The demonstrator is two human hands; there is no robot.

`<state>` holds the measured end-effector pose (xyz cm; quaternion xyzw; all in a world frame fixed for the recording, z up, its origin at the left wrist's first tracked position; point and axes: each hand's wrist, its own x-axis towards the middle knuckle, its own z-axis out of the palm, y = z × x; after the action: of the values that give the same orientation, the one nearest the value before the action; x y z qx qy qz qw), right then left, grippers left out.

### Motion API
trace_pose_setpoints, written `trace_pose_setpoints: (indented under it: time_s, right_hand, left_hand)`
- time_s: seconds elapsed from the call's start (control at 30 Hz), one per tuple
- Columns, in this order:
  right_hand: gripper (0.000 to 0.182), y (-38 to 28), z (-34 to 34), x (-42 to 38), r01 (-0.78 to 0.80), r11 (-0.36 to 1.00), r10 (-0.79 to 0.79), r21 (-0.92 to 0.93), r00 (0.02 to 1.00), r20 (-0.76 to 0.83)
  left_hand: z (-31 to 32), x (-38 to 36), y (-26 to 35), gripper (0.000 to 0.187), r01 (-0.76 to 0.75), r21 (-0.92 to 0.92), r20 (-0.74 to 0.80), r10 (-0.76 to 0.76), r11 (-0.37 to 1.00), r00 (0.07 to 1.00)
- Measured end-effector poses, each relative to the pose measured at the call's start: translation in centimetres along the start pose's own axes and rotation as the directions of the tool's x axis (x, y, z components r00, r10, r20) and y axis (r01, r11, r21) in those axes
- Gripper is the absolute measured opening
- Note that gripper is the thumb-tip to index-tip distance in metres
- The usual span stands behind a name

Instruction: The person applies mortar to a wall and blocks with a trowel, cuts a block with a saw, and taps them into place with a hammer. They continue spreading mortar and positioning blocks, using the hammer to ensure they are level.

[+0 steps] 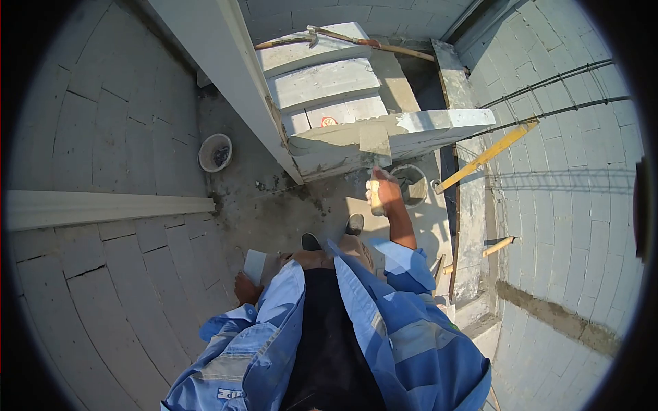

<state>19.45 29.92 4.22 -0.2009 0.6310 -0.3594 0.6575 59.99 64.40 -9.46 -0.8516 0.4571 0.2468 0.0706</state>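
Our right hand (388, 192) is closed around the pale wooden handle of a trowel (375, 145), fingers wrapped together and smeared with whitish dust. We see the trowel at the near side of a low block wall (445, 125), its broad, squarish blade grey-beige and coated, its far end over the mortar (323, 142) on top. That mortar looks damp and rough, darker than the white blocks, and whiter, brighter patches show toward the right end of the wall. Where the blade ends and the mortar begins is hard to make out, so we cannot tell whether they touch. Our left hand (247, 289) is low beside a pale flat piece (254, 266); its fingers are partly hidden, and we cannot tell whether they grip it. Close to our right hand, a bucket (415, 186) holds grey material, its near-left part covered by the hand. Beyond the wall, stacked blocks (325, 82) carry long-handled tools (404, 51), while another bucket (216, 152) sits on the floor (267, 226) to the left. Our shoes (354, 224) show only in part, and the dark round border cuts off the outer walls
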Motion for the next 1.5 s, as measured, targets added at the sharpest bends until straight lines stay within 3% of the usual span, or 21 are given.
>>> trace_pose_setpoints:
  time_s: [0.1, 0.17, 0.33, 0.37, 0.5, 0.57, 0.6, 0.63, 0.67, 0.7, 0.73, 0.77, 0.83, 0.9, 0.97, 1.1, 1.13, 1.2, 1.3, 1.33, 1.5]
  right_hand:
    - [0.041, 0.6, -1.7, 1.0, 0.014, 0.993, -0.017, 0.119, 1.000, 0.022]
    - [0.044, 1.9, -0.6, 1.1, -0.003, 0.979, -0.035, 0.205, 0.983, 0.181]
    - [0.039, 6.6, 2.6, -1.3, -0.047, 0.986, -0.025, 0.160, 0.908, 0.418]
    - [0.039, 6.8, 2.4, -2.8, -0.034, 0.999, 0.015, 0.038, 0.909, 0.417]
    - [0.036, 10.4, -1.2, -5.3, -0.137, 0.988, 0.155, -0.073, 0.913, 0.377]
    - [0.033, 12.0, -3.9, -5.4, -0.240, 0.957, 0.257, -0.161, 0.962, 0.092]
    - [0.033, 14.7, -6.9, -4.1, -0.240, 0.958, 0.255, -0.154, 0.963, 0.083]
    - [0.033, 18.7, -10.7, -1.6, 0.226, 0.706, -0.192, -0.672, 0.973, 0.125]
    - [0.034, 20.6, -13.0, -0.3, 0.461, 0.037, -0.492, -0.887, 0.781, 0.386]
    - [0.034, 19.4, -13.0, -1.0, 0.448, 0.044, -0.501, -0.893, 0.783, 0.368]
    - [0.039, 16.8, -12.5, -2.5, 0.269, 0.357, -0.539, -0.894, 0.841, 0.038]
    - [0.044, 13.9, -12.1, -4.0, 0.095, 0.642, -0.465, -0.761, 0.837, -0.288]
    - [0.050, 9.6, -12.5, -4.7, 0.069, 0.565, -0.562, -0.822, 0.761, -0.322]
    - [0.056, 7.8, -14.5, -2.4, 0.055, 0.471, -0.709, -0.880, 0.617, -0.341]
    - [0.057, 4.0, -16.8, -0.8, 0.060, 0.370, -0.760, -0.927, 0.594, -0.265]
    - [0.046, -4.8, -22.8, 3.2, -0.045, -0.108, -0.835, -0.993, 0.546, 0.066]
    - [0.046, -7.1, -23.9, 4.0, -0.069, -0.172, -0.812, -0.983, 0.574, 0.102]
    - [0.043, -11.5, -26.1, 5.8, -0.074, -0.357, -0.800, -0.931, 0.539, 0.264]
    - [0.042, -16.8, -29.7, 10.4, 0.065, -0.518, -0.712, -0.853, 0.520, 0.472]
    - [0.042, -18.6, -30.3, 11.9, 0.088, -0.524, -0.704, -0.847, 0.514, 0.489]
    - [0.041, -25.7, -31.8, 17.2, 0.249, -0.607, -0.460, -0.755, 0.665, 0.588]
  left_hand:
    - [-2.0, -0.1, 0.8, 0.096, 0.023, 0.025, 0.070, -0.025, 0.999, 0.997]
    - [-2.6, 0.1, 0.9, 0.096, 0.034, 0.025, 0.062, -0.035, 0.999, 0.997]
    - [-4.1, 1.4, 1.0, 0.095, 0.038, 0.032, 0.042, -0.039, 0.999, 0.998]
    - [-4.2, 1.7, 1.3, 0.094, 0.038, 0.026, 0.037, -0.039, 0.999, 0.999]
    - [-4.1, 2.0, 1.9, 0.094, 0.034, 0.015, 0.046, -0.035, 0.999, 0.998]
    - [-3.9, 2.8, 2.2, 0.096, 0.063, -0.002, 0.060, -0.063, 0.998, 0.996]
    - [-4.0, 2.8, 2.4, 0.096, 0.052, 0.001, 0.063, -0.052, 0.999, 0.997]
    - [-4.5, 2.9, 2.9, 0.099, 0.048, 0.007, 0.067, -0.049, 0.999, 0.997]
    - [-4.8, 3.3, 3.6, 0.101, 0.040, 0.013, 0.069, -0.041, 0.999, 0.997]
    - [-4.9, 3.5, 4.0, 0.101, 0.021, 0.018, 0.070, -0.022, 1.000, 0.997]
    - [-5.0, 3.4, 4.4, 0.095, 0.008, 0.019, 0.047, -0.009, 1.000, 0.999]
    - [-5.0, 3.3, 4.6, 0.088, -0.001, 0.021, 0.026, 0.000, 1.000, 1.000]
    - [-4.8, 3.3, 5.2, 0.090, -0.031, 0.049, 0.007, 0.030, 0.998, 1.000]
    - [-4.7, 3.5, 5.7, 0.091, -0.053, 0.073, -0.016, 0.054, 0.996, 0.998]
    - [-4.8, 3.6, 6.5, 0.094, -0.096, 0.077, -0.005, 0.097, 0.992, 0.995]
    - [-5.2, 2.7, 9.3, 0.096, -0.018, 0.059, 0.006, 0.017, 0.998, 1.000]
    - [-5.1, 2.4, 9.8, 0.096, -0.008, 0.039, -0.007, 0.009, 0.999, 1.000]
    - [-5.1, 1.3, 10.4, 0.096, 0.022, -0.001, -0.034, -0.022, 1.000, 0.999]
    - [-5.4, -0.7, 11.7, 0.096, 0.065, -0.056, -0.075, -0.069, 0.996, 0.995]
    - [-5.6, -1.2, 12.4, 0.096, 0.073, -0.072, -0.090, -0.079, 0.995, 0.993]
    - [-8.2, -5.2, 18.6, 0.091, 0.116, -0.180, -0.117, -0.138, 0.977, 0.983]
